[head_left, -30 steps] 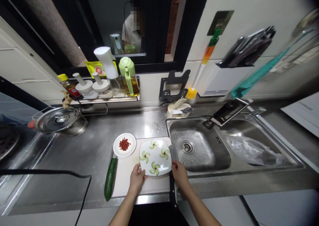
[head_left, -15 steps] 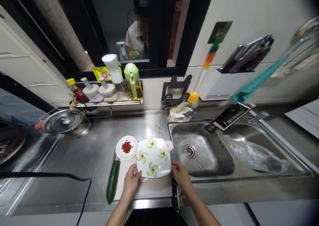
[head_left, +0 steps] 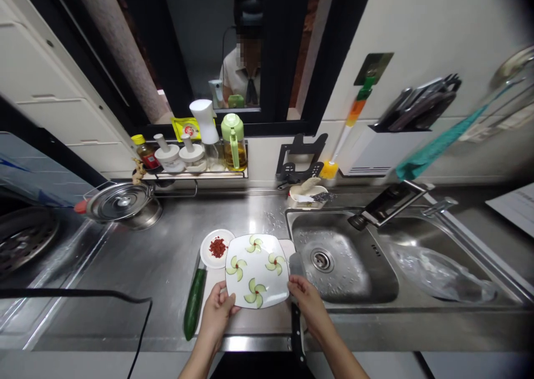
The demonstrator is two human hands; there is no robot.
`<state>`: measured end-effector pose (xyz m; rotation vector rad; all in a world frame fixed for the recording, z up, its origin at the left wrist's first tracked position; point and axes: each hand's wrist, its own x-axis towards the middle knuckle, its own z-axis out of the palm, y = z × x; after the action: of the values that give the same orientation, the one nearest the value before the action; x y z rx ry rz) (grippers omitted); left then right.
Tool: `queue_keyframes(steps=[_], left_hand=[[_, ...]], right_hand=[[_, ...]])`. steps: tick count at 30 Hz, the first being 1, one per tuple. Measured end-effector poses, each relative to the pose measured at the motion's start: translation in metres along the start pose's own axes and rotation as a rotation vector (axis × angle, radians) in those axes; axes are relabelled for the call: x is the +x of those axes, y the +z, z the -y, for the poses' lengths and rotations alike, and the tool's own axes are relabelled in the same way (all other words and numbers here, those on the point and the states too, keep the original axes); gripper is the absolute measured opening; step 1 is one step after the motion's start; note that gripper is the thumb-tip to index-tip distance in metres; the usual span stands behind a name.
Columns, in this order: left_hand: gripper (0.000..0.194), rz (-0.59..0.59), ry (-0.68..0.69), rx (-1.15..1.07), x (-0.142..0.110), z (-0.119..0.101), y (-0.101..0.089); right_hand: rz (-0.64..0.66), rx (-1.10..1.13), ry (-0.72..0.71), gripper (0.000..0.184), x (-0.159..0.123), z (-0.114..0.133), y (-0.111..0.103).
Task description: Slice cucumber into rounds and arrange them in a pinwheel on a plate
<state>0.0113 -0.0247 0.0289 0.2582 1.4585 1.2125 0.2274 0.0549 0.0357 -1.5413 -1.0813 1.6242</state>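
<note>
Between my two hands is a white square plate (head_left: 267, 276) with several pinwheels of cucumber slices, each with red bits at its centre. My left hand (head_left: 217, 312) pinches the plate's lower left edge, thumb on the rim. On the right edge, the fingers of my right hand (head_left: 308, 301) are closed on the rim. Below the plate lies a pale cutting board (head_left: 246, 324), partly hidden. A small white plate of chopped red bits (head_left: 217, 248) sits just behind left. A cucumber (head_left: 194, 306) lies along the board's left side. Beside my right hand is a black-handled knife (head_left: 297, 334).
A double steel sink (head_left: 334, 304) with a black faucet (head_left: 377, 206) is at the right; a plastic bag (head_left: 442, 273) lies in its far basin. A lidded pot (head_left: 125, 203) stands left. Seasoning jars (head_left: 192, 157) and an oil bottle (head_left: 233, 142) line a back shelf. A black cable (head_left: 83, 293) crosses the left.
The plate looks slightly larger and closer, tilted a little more toward the camera, still in both hands. The view has shifted, so the surroundings sit somewhat further right and lower.
</note>
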Motion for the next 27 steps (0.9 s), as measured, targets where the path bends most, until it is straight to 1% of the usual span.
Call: queue_keyframes(steps=[4,7,11,14,19,24,27], left_hand=[[0.059,0.002,0.007,0.007,-0.002,-0.002,-0.002],[0.06,0.017,0.014,-0.006,-0.004,-0.001,-0.002],[0.063,0.025,0.014,-0.019,-0.004,0.002,-0.002],[0.061,0.023,0.017,-0.017,-0.006,0.001,0.0],[0.055,0.008,0.047,-0.01,-0.014,-0.003,0.005],[0.055,0.027,0.05,-0.008,-0.019,-0.006,0.006],[0.057,0.028,0.041,-0.001,-0.02,-0.005,0.005]], right_hand=[[-0.022,0.0,0.008,0.027,-0.002,0.0,0.003],[-0.009,0.091,0.022,0.028,-0.004,0.0,0.006],[0.054,0.252,0.075,0.033,-0.009,0.002,0.013],[0.096,0.356,0.136,0.036,-0.013,0.005,0.017],[0.133,0.43,0.191,0.043,-0.014,0.004,0.023],[0.122,0.419,0.155,0.05,-0.013,-0.003,0.026],[0.152,0.421,0.127,0.053,-0.013,-0.004,0.024]])
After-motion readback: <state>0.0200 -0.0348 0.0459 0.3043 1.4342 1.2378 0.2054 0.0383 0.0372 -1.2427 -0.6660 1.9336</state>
